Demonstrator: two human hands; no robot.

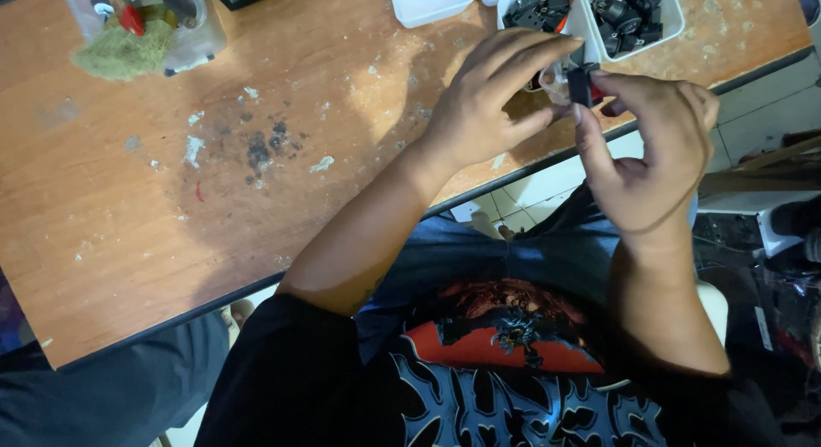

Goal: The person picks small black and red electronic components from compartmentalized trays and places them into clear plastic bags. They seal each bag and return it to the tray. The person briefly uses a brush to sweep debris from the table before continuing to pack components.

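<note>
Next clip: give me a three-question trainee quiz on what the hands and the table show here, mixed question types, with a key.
1. True or false: both the left hand and the right hand are at the small black part.
2. Multiple choice: the white trays at the far edge of the wooden table hold
A. green moss
B. small black parts
C. folded cloth
3. Short answer: what sits at the table's far left corner?

Key
1. True: the part is pinched between fingers of both hands, above the table's near edge.
2. B
3. A clear plastic container with a tuft of green fibrous stuff against it and red-handled tools inside.
</note>
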